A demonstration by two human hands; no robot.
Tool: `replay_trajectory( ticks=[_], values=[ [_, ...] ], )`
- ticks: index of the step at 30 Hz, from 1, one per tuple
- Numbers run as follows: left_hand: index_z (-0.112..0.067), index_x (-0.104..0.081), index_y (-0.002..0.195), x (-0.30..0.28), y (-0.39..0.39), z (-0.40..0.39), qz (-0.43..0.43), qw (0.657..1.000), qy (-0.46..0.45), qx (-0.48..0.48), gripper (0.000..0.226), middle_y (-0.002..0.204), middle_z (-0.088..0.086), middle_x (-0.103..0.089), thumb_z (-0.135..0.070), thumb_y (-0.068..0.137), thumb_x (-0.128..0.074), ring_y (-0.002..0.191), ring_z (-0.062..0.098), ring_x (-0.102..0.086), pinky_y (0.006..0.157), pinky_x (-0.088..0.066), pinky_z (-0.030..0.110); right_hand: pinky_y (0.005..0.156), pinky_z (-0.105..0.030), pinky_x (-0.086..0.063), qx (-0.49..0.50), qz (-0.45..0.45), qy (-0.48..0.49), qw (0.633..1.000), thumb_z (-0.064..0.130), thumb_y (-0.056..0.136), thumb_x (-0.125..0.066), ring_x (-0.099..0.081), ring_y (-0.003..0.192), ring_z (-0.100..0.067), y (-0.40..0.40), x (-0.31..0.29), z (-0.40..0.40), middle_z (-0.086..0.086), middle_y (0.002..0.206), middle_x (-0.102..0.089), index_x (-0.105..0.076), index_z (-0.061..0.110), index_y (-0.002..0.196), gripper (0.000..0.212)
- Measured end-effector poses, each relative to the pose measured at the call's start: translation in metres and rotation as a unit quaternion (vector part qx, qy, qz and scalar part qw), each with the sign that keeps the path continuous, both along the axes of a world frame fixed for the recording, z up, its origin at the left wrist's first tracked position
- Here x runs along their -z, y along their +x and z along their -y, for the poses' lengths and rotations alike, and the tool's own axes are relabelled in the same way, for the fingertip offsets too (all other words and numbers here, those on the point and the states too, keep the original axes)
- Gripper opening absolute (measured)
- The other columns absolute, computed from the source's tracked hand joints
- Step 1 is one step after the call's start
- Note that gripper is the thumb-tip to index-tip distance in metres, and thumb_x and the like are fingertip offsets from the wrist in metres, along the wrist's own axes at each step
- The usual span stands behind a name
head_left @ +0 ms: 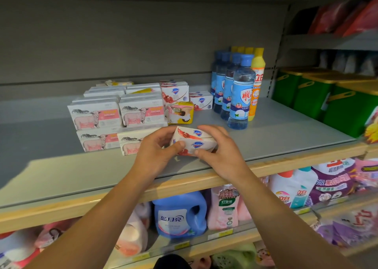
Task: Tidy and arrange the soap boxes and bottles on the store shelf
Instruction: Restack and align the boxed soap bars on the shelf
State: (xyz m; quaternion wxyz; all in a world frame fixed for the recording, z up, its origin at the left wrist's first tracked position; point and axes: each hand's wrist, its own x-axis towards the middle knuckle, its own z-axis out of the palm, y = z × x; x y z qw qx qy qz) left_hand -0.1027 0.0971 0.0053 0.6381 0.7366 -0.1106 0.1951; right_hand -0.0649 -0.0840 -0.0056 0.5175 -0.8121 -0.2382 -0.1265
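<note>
Nearby, sheep soap boxes (141,113), blue bottles (238,97)

Below your shelf you see a blue jug (180,215), a pink bottle (224,207) just right of it, and purple bags (331,183) farther right. At far right stand green bins (319,97), with red packs (347,17) on the shelf above.

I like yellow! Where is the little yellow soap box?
In the head view, the yellow soap box sits mid-shelf, right of the sheep soap boxes, left of the blue bottles, behind both hands.
</note>
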Motion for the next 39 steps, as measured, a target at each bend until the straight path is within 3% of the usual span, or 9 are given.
replay_trajectory(
  ticks=[4, 8, 14, 16, 21, 26, 29, 33, 39],
  values=[
    [-0.021, -0.067, 0.106, 0.001, 0.002, 0.003, -0.006, 1.0, 0.018, 0.004, 0.033, 0.101, -0.005, -0.073, 0.001, 0.082, -0.07, 0.091, 0.005, -0.069, 0.081, -0.054, 0.02, 0.088, -0.01, -0.044, 0.048, 0.044, -0.055, 0.996, 0.015, 0.081, -0.077, -0.052, 0.109, -0.005, 0.004, -0.002, 0.003, 0.008, 0.123, -0.049, -0.057, 0.027, 0.131, 0.055],
    [-0.024, -0.068, 0.11, 0.006, 0.009, 0.003, -0.018, 0.992, 0.113, -0.052, 0.026, 0.105, -0.007, -0.072, -0.014, 0.086, -0.071, 0.093, -0.001, -0.066, 0.085, -0.051, 0.016, 0.085, 0.001, -0.028, 0.095, 0.082, -0.143, 0.982, 0.016, 0.085, -0.073, -0.042, 0.105, 0.0, 0.02, -0.005, 0.022, 0.009, 0.127, -0.044, -0.056, 0.025, 0.134, 0.053],
    [-0.028, -0.072, 0.104, 0.007, 0.008, 0.001, -0.036, 0.992, 0.093, -0.08, 0.016, 0.099, -0.009, -0.073, -0.023, 0.089, -0.067, 0.094, 0.014, -0.067, 0.09, -0.054, 0.045, 0.105, -0.032, -0.035, 0.152, 0.081, -0.279, 0.945, 0.026, 0.09, -0.068, -0.039, 0.13, -0.02, 0.039, -0.008, 0.037, 0.0, 0.145, -0.043, -0.046, 0.023, 0.143, 0.058],
    [-0.028, -0.072, 0.103, 0.004, 0.006, 0.001, -0.014, 0.991, 0.094, -0.096, 0.015, 0.095, -0.012, -0.072, -0.022, 0.09, -0.066, 0.092, 0.008, -0.065, 0.087, -0.055, 0.04, 0.107, -0.039, -0.036, 0.185, 0.135, -0.295, 0.928, 0.025, 0.088, -0.07, -0.036, 0.132, -0.025, 0.034, -0.009, 0.035, -0.003, 0.144, -0.046, -0.05, 0.02, 0.14, 0.056],
    [-0.036, -0.068, 0.102, -0.026, 0.002, -0.008, 0.064, 0.979, 0.15, -0.12, 0.018, 0.093, -0.02, -0.07, -0.031, 0.086, -0.063, 0.083, 0.001, -0.065, 0.075, -0.053, 0.019, 0.083, -0.045, -0.05, 0.222, 0.26, -0.316, 0.885, 0.021, 0.081, -0.078, -0.053, 0.107, -0.035, 0.022, -0.003, 0.029, -0.006, 0.118, -0.065, -0.068, 0.016, 0.12, 0.041],
    [-0.022, -0.067, 0.117, -0.069, 0.015, -0.037, 0.158, 0.895, 0.321, -0.266, 0.035, 0.109, -0.014, -0.064, -0.04, 0.089, -0.056, 0.103, 0.011, -0.057, 0.087, -0.05, 0.034, 0.076, -0.04, -0.049, 0.234, 0.258, -0.392, 0.852, 0.025, 0.089, -0.068, -0.055, 0.096, -0.032, 0.044, -0.007, 0.024, -0.002, 0.117, -0.066, -0.066, 0.021, 0.125, 0.036],
    [-0.019, -0.064, 0.123, -0.081, 0.033, -0.058, 0.136, 0.85, 0.404, -0.311, 0.044, 0.124, 0.004, -0.065, -0.046, 0.09, -0.051, 0.123, 0.025, -0.049, 0.099, -0.041, 0.039, 0.075, -0.039, -0.054, 0.212, 0.18, -0.385, 0.88, 0.025, 0.096, -0.056, -0.059, 0.104, -0.03, 0.065, -0.007, 0.015, -0.001, 0.131, -0.053, -0.055, 0.026, 0.136, 0.039],
    [-0.022, -0.058, 0.131, -0.082, 0.059, -0.077, 0.085, 0.782, 0.513, -0.344, 0.05, 0.134, 0.005, -0.06, -0.053, 0.093, -0.05, 0.129, 0.031, -0.044, 0.11, -0.026, 0.041, 0.086, -0.044, -0.054, 0.19, 0.108, -0.343, 0.914, 0.02, 0.095, -0.056, -0.057, 0.114, -0.032, 0.1, -0.008, 0.002, -0.003, 0.142, -0.041, -0.049, 0.025, 0.139, 0.045],
    [-0.028, -0.054, 0.135, -0.054, 0.074, -0.087, 0.018, 0.746, 0.568, -0.346, 0.061, 0.136, 0.002, -0.058, -0.063, 0.089, -0.034, 0.13, 0.03, -0.046, 0.116, -0.013, 0.045, 0.107, -0.036, -0.042, 0.149, 0.024, -0.321, 0.935, 0.025, 0.092, -0.06, -0.045, 0.131, -0.025, 0.144, -0.011, -0.017, -0.002, 0.154, -0.026, -0.031, 0.018, 0.15, 0.066]
  ],
)
